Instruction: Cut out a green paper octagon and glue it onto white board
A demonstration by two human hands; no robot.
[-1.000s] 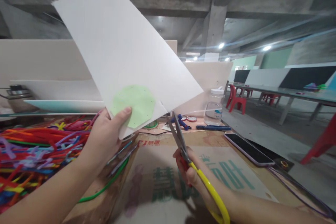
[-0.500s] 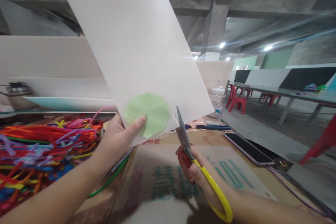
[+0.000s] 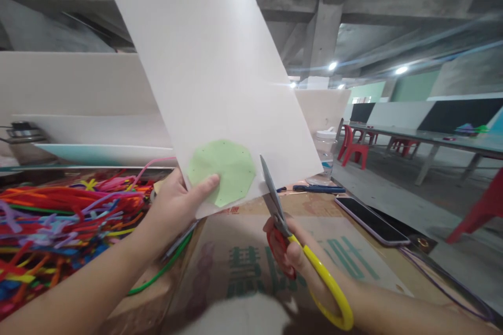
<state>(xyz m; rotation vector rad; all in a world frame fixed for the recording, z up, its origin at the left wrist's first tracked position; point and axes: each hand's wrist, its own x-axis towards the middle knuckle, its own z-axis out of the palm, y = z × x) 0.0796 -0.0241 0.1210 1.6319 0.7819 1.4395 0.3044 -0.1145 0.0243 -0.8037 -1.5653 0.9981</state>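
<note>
A large white sheet (image 3: 220, 73) is held up and tilted, with a pale green many-sided paper piece (image 3: 231, 170) lying against its lower part. My left hand (image 3: 183, 196) pinches both at the lower left, its thumb on the green piece. Small dark dots mark the green piece near its edge. My right hand (image 3: 294, 251) grips scissors with red and yellow handles (image 3: 328, 282). The scissor blades point up and are slightly apart at the sheet's lower edge, just right of the green piece, with a cut in the sheet there.
Colourful fuzzy stems (image 3: 70, 225) are piled at the left. Below the hands lies printed cardboard (image 3: 212, 261). A phone (image 3: 371, 220), a blue-handled tool (image 3: 320, 189) and a clear jar (image 3: 326, 149) are at the right. Red chairs (image 3: 353, 149) stand beyond.
The sheet and green piece have shifted slightly right. The scissor tips have moved a little left and up, nearer the green piece. Both hands keep their holds.
</note>
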